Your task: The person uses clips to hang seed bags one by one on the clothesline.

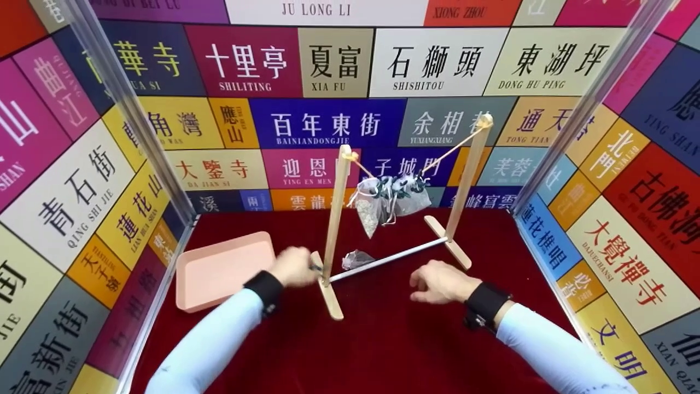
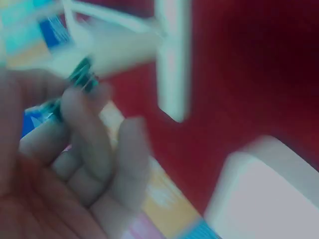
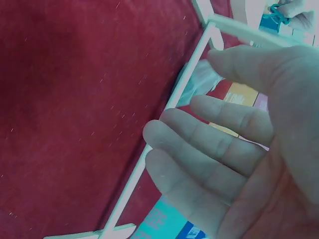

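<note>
My left hand (image 1: 295, 267) is blurred beside the left foot of a wooden rack (image 1: 336, 208). Between its thumb and fingers it pinches a small dark green item that looks like a clip (image 2: 83, 77). My right hand (image 1: 440, 282) hovers in front of the rack's white crossbar (image 1: 389, 259), holding nothing, its fingers loosely bent. Just behind the bar a small sheer drawstring bag (image 1: 358, 259) lies on the cloth. Several sheer bags (image 1: 367, 210), one with pale filling, hang bunched on a sagging string (image 1: 456, 145) between the posts, with dark green clips at their tops.
A pink tray (image 1: 183, 284) lies at the left, near my left hand. Dark red cloth (image 1: 372, 350) covers the surface. Printed panels with clear corner strips (image 1: 579, 109) wall in the back and both sides.
</note>
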`<action>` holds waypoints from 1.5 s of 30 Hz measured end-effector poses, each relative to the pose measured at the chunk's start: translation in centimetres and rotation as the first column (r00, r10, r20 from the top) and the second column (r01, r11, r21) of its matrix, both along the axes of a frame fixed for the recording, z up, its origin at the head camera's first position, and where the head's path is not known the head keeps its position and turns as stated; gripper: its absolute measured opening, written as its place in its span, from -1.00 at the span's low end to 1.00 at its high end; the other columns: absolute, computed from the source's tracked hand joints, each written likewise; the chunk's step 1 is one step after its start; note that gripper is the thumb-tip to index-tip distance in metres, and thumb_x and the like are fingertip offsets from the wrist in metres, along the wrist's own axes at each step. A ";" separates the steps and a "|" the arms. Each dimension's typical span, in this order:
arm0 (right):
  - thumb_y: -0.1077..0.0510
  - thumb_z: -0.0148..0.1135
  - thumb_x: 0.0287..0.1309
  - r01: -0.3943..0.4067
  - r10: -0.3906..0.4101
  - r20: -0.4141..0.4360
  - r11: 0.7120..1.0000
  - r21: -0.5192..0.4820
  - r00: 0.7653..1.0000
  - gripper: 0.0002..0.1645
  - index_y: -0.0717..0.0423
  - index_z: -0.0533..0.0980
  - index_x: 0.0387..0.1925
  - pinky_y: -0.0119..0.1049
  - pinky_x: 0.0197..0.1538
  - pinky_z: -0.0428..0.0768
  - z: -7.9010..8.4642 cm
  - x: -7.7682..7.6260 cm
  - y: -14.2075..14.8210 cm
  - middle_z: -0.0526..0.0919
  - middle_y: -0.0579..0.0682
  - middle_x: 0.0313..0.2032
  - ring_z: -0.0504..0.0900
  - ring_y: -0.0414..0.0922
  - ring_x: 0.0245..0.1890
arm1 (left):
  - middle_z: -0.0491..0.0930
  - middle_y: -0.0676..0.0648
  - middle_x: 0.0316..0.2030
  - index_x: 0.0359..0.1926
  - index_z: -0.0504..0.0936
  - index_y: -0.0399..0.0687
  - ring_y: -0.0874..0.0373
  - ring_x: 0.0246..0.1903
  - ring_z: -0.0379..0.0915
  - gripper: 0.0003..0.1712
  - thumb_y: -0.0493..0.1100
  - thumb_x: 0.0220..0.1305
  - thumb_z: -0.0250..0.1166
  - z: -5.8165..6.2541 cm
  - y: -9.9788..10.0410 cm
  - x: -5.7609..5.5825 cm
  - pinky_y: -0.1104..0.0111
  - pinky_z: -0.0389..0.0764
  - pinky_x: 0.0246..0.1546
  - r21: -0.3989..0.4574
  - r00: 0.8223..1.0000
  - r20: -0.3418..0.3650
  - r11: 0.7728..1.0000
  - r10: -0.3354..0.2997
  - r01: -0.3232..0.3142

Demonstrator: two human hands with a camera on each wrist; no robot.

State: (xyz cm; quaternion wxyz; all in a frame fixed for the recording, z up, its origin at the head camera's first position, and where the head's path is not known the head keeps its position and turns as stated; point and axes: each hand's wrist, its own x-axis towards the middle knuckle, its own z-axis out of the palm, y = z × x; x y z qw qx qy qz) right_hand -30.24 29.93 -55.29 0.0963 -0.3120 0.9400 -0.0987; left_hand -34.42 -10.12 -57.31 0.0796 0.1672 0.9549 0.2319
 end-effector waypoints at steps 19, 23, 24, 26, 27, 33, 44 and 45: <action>-0.09 0.74 0.04 -0.394 0.252 -0.511 0.899 -0.190 0.822 -0.56 -0.05 0.81 -0.07 -0.50 -0.43 0.59 -0.6 3.1 -2.0 0.73 -0.21 -0.43 0.64 -0.38 -0.54 | 0.57 0.14 -0.68 -0.22 0.88 -0.39 0.37 -0.69 0.56 -0.63 -0.13 0.44 0.30 -0.4 11.2 5.7 0.52 0.69 -0.57 0.557 0.825 0.410 0.823 -0.389 0.111; -0.05 0.74 -0.12 -0.475 0.270 -0.640 0.863 -0.170 0.720 -0.66 -0.07 0.76 -0.31 -0.53 -0.54 0.45 -0.7 2.9 -1.4 0.54 -0.22 -0.57 0.39 -0.44 -0.62 | 0.63 0.08 -0.62 -0.17 0.88 -0.36 0.30 -0.66 0.60 -0.54 0.02 0.49 0.36 -0.8 11.4 5.6 0.46 0.73 -0.54 0.575 0.783 0.478 0.816 -0.399 0.064; -0.03 0.74 -0.17 -0.482 0.261 -0.664 0.860 -0.170 0.701 -0.68 -0.07 0.73 -0.39 -0.53 -0.56 0.40 -0.7 2.8 -1.3 0.49 -0.22 -0.60 0.31 -0.46 -0.61 | 0.65 0.05 -0.60 -0.17 0.88 -0.35 0.28 -0.64 0.61 -0.49 0.08 0.52 0.36 -1.0 11.4 5.6 0.44 0.74 -0.53 0.574 0.779 0.488 0.817 -0.393 0.053; -0.01 0.72 -0.26 -0.483 0.238 -0.699 0.858 -0.174 0.675 -0.68 -0.08 0.66 -0.52 -0.53 -0.59 0.32 -0.5 2.7 -1.0 0.43 -0.23 -0.64 0.17 -0.49 -0.59 | 0.70 0.00 -0.55 -0.20 0.89 -0.29 0.23 -0.60 0.65 -0.36 0.24 0.58 0.30 -1.2 11.4 5.4 0.35 0.78 -0.49 0.561 0.795 0.487 0.827 -0.361 0.032; -0.01 0.71 -0.29 -0.479 0.226 -0.711 0.860 -0.175 0.666 -0.66 -0.09 0.62 -0.57 -0.53 -0.60 0.28 -0.4 2.7 -0.8 0.41 -0.24 -0.66 0.13 -0.49 -0.58 | 0.72 -0.01 -0.53 -0.22 0.89 -0.26 0.21 -0.59 0.67 -0.30 0.32 0.60 0.27 -1.3 11.5 5.3 0.33 0.79 -0.49 0.549 0.820 0.464 0.835 -0.335 0.030; -0.10 0.67 -0.28 -0.374 0.179 -0.714 0.919 -0.123 0.677 -0.62 -0.11 0.57 -0.66 -0.37 -0.65 0.37 -0.4 2.6 0.4 0.43 -0.24 -0.68 0.29 -0.39 -0.68 | 0.83 -0.03 -0.29 -0.22 0.85 -0.05 0.08 -0.24 0.75 -0.59 0.15 0.58 0.34 -2.5 12.4 3.3 0.24 0.77 -0.16 0.224 0.972 -0.132 0.950 -0.192 0.218; -0.12 0.61 -0.03 -0.195 0.120 -0.615 0.979 -0.056 0.779 -0.71 -0.02 0.76 -0.41 -0.23 -0.49 0.62 0.8 2.7 1.4 0.71 -0.14 -0.53 0.65 -0.19 -0.57 | 0.79 -0.20 0.15 0.11 0.87 0.09 -0.13 0.05 0.81 -0.69 -0.02 0.51 0.32 -7.5 13.3 -1.5 0.25 0.83 -0.27 -0.658 0.651 -0.615 0.745 -0.445 -0.113; -0.11 0.60 -0.02 -0.186 0.117 -0.619 0.981 -0.048 0.776 -0.71 -0.02 0.74 -0.43 -0.23 -0.49 0.60 1.0 2.7 1.5 0.69 -0.15 -0.54 0.63 -0.20 -0.58 | 0.81 -0.17 0.08 0.06 0.88 0.09 -0.07 -0.04 0.83 -0.72 -0.03 0.51 0.31 -7.6 13.3 -1.7 0.27 0.81 -0.33 -0.678 0.673 -0.589 0.726 -0.447 -0.111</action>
